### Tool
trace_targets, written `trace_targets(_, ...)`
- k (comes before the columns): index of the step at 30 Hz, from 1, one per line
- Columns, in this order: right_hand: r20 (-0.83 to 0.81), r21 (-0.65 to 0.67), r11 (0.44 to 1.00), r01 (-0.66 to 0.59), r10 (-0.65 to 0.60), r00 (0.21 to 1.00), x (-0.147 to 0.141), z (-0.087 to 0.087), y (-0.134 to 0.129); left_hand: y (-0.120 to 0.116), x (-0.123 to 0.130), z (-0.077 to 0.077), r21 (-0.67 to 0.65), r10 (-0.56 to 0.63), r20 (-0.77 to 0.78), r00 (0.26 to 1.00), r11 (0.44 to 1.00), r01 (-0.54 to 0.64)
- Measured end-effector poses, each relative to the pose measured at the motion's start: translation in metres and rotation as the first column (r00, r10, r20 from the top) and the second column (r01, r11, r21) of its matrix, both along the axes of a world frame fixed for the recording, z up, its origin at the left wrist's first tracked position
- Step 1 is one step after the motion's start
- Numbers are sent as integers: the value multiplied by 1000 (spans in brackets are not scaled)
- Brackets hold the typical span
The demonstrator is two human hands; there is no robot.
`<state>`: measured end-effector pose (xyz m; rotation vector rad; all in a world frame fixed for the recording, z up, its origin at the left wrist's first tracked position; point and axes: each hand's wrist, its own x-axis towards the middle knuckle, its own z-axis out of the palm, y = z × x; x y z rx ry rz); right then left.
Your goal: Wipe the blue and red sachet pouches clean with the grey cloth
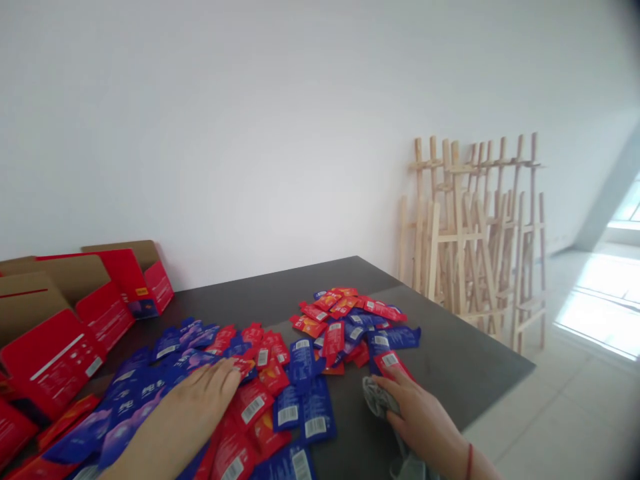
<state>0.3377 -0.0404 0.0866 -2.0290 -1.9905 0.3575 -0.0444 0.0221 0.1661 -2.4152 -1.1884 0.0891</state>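
Note:
Red and blue sachets (250,402) cover the left and middle of a dark table (465,360). My left hand (207,397) lies over them, palm down, its fingertips at a red sachet; whether it grips that one is hidden. A second heap of sachets (334,340) lies farther back, right of the middle. At the near edge of this heap is my right hand (413,403), its fingers reaching over a red sachet (391,363). Beside its thumb sits a crumpled grey thing (379,398), partly under the hand. The right fingertips are too unclear to show a grip.
Open red cardboard boxes (57,363) stand along the table's left side. Behind the table rises a white wall (225,133). Several wooden easels (457,240) lean together beyond the right edge, on a pale tiled floor (565,400).

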Motion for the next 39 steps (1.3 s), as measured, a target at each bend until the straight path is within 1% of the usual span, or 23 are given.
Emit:
trace_targets(2, 73, -35, 996, 79, -76, 994, -1, 1, 3, 8, -14, -10, -75, 108, -10, 994, 991, -108)
trace_targets(3, 106, -56, 993, 105, -99, 989, -2, 2, 6, 11, -18, -16, -119, 143, -10, 990, 983, -143)
trace_targets(4, 133, -76, 990, 119, -108, 985, -5, 4, 9, 13, -20, -21, -158, 167, 1, 986, 974, -165)
trace_targets(6, 158, -101, 990, 96, -80, 984, -12, 7, 15, 16, -20, -28, -213, 191, 52, 980, 961, -176)
trace_targets(8, 160, -115, 992, 45, -26, 987, -20, 9, 18, 18, -14, -28, -233, 201, 92, 975, 957, -175)
trace_targets(10, 150, -126, 992, -9, 28, 988, -26, 10, 18, 18, 0, -22, -219, 212, 87, 973, 957, -189)
trace_targets(12, 144, -124, 992, -28, 46, 988, -27, 9, 14, 17, 21, -15, -183, 186, 70, 980, 968, -170)
trace_targets(13, 148, -111, 994, -18, 34, 988, -25, 9, 12, 17, 35, -13, -169, 156, 67, 986, 975, -143)
trace_targets(15, 176, -76, 996, 56, -42, 984, -16, 11, 9, 14, 70, -15, -173, 68, 67, 995, 983, -55)
trace_targets(17, 212, -75, 984, 159, -140, 967, -6, 15, 10, 11, 110, -23, -227, -23, 85, 996, 973, 42)
trace_targets(19, 225, -121, 970, 210, -179, 958, 1, 18, 13, 7, 149, -35, -279, -138, 111, 984, 946, 164)
trace_targets(21, 215, -166, 968, 189, -152, 965, 1, 20, 16, 5, 180, -48, -312, -228, 171, 959, 910, 272)
trace_targets(23, 209, -182, 976, 121, -82, 974, -5, 19, 16, 4, 198, -60, -308, -266, 255, 930, 889, 339)
trace_targets(26, 196, -176, 984, -15, 50, 979, -17, 18, 13, 6, 204, -74, -289, -249, 367, 896, 885, 364)
trace_targets(27, 175, -166, 983, -75, 104, 979, -20, 18, 12, 7, 202, -78, -302, -234, 393, 889, 881, 365)
trace_targets(29, 106, -148, 965, -215, 232, 967, -24, 19, 11, 9, 196, -85, -366, -198, 433, 879, 853, 372)
trace_targets(32, 2, -138, 897, -420, 424, 906, -21, 20, 18, 6, 189, -92, -471, -124, 484, 866, 798, 377)
trace_targets(33, -27, -136, 869, -475, 477, 879, -17, 20, 22, 4, 188, -92, -485, -96, 498, 862, 793, 368)
trace_targets(35, -91, -107, 826, -554, 547, 832, -8, 21, 28, -1, 188, -88, -486, -45, 512, 858, 808, 333)
trace_targets(36, -120, -78, 825, -560, 550, 826, -2, 22, 30, -5, 189, -85, -484, -26, 508, 861, 818, 311)
trace_targets(37, -137, -43, 847, -530, 521, 843, 5, 23, 31, -8, 191, -81, -484, -10, 496, 868, 827, 286)
trace_targets(38, -135, -5, 890, -457, 452, 882, 11, 24, 31, -12, 192, -78, -487, 8, 475, 880, 835, 255)
trace_targets(39, -116, 37, 939, -341, 343, 932, 16, 25, 29, -17, 194, -74, -493, 28, 445, 895, 842, 219)
